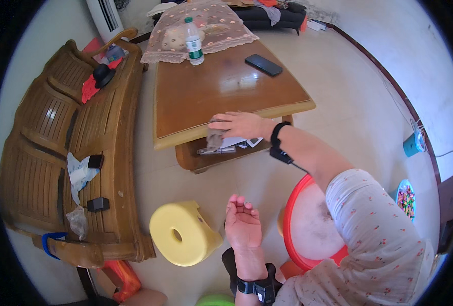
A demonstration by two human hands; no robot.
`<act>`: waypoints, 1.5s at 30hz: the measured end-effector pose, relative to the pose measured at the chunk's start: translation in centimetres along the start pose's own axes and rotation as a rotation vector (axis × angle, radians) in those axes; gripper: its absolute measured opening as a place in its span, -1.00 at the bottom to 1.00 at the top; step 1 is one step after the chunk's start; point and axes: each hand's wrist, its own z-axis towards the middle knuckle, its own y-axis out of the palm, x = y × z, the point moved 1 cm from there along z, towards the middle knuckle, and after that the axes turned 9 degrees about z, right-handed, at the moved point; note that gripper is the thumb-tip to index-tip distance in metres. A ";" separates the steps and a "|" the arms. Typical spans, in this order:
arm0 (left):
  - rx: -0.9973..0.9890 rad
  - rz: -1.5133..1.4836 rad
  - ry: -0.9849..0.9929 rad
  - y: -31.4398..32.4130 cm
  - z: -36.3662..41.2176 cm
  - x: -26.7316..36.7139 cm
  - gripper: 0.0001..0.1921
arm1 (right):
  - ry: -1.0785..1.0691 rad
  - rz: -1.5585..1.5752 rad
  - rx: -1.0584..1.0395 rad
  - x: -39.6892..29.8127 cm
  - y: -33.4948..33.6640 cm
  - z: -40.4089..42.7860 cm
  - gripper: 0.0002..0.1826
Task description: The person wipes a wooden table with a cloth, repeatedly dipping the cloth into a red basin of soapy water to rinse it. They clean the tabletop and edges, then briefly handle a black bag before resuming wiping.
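My right hand (245,125) presses a grey-brown cloth (215,138) against the front edge of the wooden coffee table (195,101). Part of the cloth hangs below the tabletop. Palm up and fingers loosely curled, my left hand (244,225) is held over the floor with nothing in it. To its right stands a red basin (287,225) of foamy water, partly hidden by my right arm. On the tabletop are a plastic bottle (194,42) with a green cap and a dark smartphone (264,65). A patterned lace-edged cover (226,30) spreads over the far end.
A yellow plastic stool (184,233) is left of my left hand. A wooden bench (108,126) runs along the left, bearing a black hat (103,75) and other items. Below the tabletop, a shelf (188,162) holds papers. A blue-green bin (413,144) stands by the right wall.
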 end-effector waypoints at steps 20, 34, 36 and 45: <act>-0.005 0.079 -0.059 1.6 1.5 -3.9 -0.84 | 1.021 0.323 0.402 5.4 -8.6 -23.9 -0.71; 0.014 0.071 -0.074 -0.5 1.1 -1.1 -0.85 | 1.441 0.245 0.044 9.6 0.3 -6.5 -0.24; 0.019 0.070 -0.066 -1.1 0.9 -0.6 -0.85 | 1.348 -0.081 0.001 11.4 1.7 -4.1 -0.24; 0.036 0.040 -0.098 -1.9 0.6 0.3 -0.84 | 0.740 0.166 0.318 10.9 5.1 9.3 -0.49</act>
